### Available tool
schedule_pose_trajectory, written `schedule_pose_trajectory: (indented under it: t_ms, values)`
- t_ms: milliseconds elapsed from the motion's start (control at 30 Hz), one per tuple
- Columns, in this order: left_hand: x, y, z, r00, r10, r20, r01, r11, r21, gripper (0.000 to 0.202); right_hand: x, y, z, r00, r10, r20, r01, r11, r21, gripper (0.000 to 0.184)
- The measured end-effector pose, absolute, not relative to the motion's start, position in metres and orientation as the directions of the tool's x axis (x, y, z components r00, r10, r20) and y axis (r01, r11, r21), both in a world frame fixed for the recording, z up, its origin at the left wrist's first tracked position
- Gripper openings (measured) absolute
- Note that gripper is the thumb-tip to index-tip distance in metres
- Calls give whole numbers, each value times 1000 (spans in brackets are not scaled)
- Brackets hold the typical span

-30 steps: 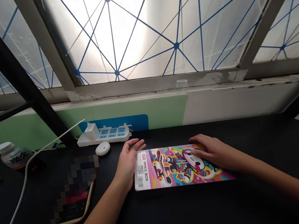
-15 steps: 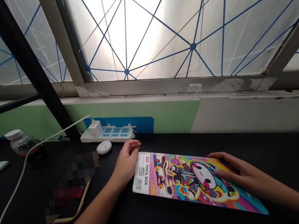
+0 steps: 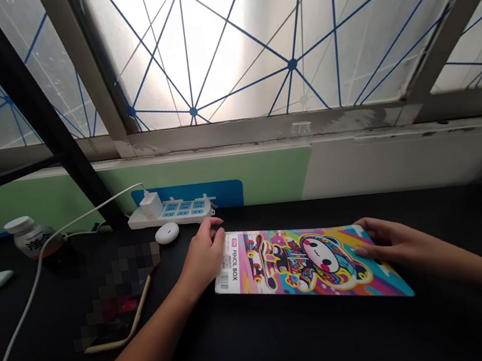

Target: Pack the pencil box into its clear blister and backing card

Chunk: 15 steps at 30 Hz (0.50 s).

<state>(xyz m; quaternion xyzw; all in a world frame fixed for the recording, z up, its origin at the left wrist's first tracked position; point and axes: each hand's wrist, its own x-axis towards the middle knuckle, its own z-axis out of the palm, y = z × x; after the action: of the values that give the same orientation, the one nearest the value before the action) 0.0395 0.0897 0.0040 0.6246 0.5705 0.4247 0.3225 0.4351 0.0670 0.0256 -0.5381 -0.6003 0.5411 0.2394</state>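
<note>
A flat, colourful pencil box [image 3: 300, 265] printed with a cartoon figure on a skateboard lies lengthwise before me over the black desk. Its white labelled end, marked "PENCIL BOX", points left. My left hand [image 3: 204, 253] holds that end, thumb at the edge and fingers curled at the far corner. At the opposite end, my right hand [image 3: 380, 237] grips the far edge, with the thumb on top and the other fingers partly hidden behind. Whether the box touches the desk I cannot tell.
Behind the left hand are a white power strip [image 3: 186, 212] with a plugged-in charger [image 3: 150, 206] and a round white case [image 3: 167, 233]. A phone [image 3: 125, 315], partly blurred, lies left of my forearm. A white cable [image 3: 34, 289] runs past a white-capped jar [image 3: 33, 238].
The pencil box has turned to lie more level, its right end moving up and away from me. My right hand has shifted with it, and the view has tilted slightly.
</note>
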Motion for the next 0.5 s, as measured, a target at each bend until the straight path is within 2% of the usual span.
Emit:
schedule_pose_trajectory:
  t_ms: [167,267,400,433,500]
  values:
    - [44,83,11,-123,955,269,348,-212,913,43,417,56,35,-181,980,-87,296,-30,-955,45]
    - [47,78,14,-178,935,306,185,-273,944,54,413,49,36,-132,989,73,329,113,-938,40]
    - [47,77,17,-115,942,316,-136,-330,934,65,414,44,37,-136,938,318,478,343,-808,35]
    - [47,78,18,-103,944,312,-175,-326,929,66,414,44,37,-172,921,350,524,387,-759,35]
    - [46,80,20,-79,949,307,-135,-315,939,65,412,44,38,-242,898,366,631,433,-644,39]
